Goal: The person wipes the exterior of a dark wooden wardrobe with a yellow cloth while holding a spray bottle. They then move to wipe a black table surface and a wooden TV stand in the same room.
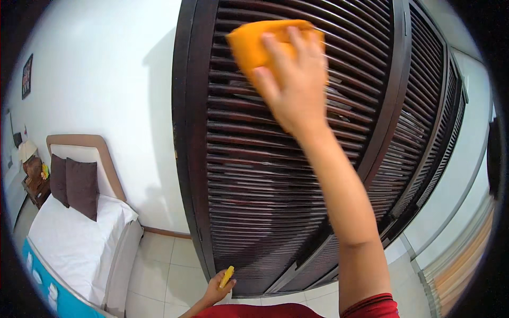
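My right hand (298, 83) is raised high and presses a folded orange cloth (248, 43) against the slats of a dark wooden louvered door (262, 175). Its fingers are spread over the cloth, and the hand looks slightly blurred. Low down, near the door's bottom left corner, my left hand (216, 288) grips a small yellow object (226, 277). Most of that object is inside the fist, so I cannot tell what it is. The slats directly behind the cloth are hidden.
More louvered panels (421, 79) run off to the right. On the left stands a bed (75, 238) with brown pillows (81, 183) and a padded headboard (77, 140). Beyond it are a nightstand (37, 190) and a lamp (28, 151). Pale tiles (151, 270) cover the floor. A striped curtain (457, 262) hangs at right.
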The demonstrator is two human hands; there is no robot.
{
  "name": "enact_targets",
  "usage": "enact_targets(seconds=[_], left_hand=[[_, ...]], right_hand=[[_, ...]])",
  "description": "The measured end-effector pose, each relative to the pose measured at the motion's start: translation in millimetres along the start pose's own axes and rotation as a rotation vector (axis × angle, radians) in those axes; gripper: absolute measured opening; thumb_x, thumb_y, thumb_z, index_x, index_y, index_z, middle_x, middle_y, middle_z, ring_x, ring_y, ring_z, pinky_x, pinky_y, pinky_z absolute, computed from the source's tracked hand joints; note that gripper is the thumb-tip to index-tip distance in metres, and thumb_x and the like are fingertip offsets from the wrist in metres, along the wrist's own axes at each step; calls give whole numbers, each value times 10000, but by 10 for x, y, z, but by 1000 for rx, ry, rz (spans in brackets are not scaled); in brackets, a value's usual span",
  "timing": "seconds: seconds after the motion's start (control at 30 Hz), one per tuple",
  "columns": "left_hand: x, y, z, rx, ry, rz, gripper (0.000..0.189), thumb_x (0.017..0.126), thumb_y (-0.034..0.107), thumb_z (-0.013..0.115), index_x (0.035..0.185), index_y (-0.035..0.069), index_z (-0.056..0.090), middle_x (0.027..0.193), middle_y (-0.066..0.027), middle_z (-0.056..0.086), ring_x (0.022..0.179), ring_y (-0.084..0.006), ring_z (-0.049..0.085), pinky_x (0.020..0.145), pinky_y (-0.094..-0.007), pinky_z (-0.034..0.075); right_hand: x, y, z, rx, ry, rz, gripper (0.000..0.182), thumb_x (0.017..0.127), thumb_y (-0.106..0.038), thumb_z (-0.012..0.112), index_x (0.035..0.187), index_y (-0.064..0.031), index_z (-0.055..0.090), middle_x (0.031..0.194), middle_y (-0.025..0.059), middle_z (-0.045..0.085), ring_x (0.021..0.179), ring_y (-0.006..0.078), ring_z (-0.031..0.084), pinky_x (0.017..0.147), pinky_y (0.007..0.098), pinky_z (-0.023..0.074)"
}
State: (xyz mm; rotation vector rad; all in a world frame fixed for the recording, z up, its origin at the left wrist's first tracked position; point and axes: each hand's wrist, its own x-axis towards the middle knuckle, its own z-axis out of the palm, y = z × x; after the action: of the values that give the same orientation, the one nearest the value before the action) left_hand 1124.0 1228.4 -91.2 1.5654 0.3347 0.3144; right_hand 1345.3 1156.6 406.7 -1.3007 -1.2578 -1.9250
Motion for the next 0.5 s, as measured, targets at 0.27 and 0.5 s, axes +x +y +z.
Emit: enact_targets(seconds=[0.27, 0.5], left_hand=[[-133, 81, -164, -81, 70, 6, 362, 907, 137, 656, 1226, 47, 511, 913, 4, 569, 685, -51, 530, 567, -211, 455], [-261, -11, -467, 69, 85, 15, 349, 909, 129, 642, 1221, 45, 511, 803, 20, 551, 618, -48, 514, 547, -218, 451]], right_hand=[[-68, -363, 189, 70, -61, -94, 539, 823, -238, 707, 1337, -266, 545, 1382, 202, 487, 1316, 402, 414, 1102, 568, 267], [-39, 325, -162, 90, 211, 264, 441, 913, -174, 626, 1340, -103, 539, 1239, 103, 602, 1165, 269, 534, 999, 391, 402]])
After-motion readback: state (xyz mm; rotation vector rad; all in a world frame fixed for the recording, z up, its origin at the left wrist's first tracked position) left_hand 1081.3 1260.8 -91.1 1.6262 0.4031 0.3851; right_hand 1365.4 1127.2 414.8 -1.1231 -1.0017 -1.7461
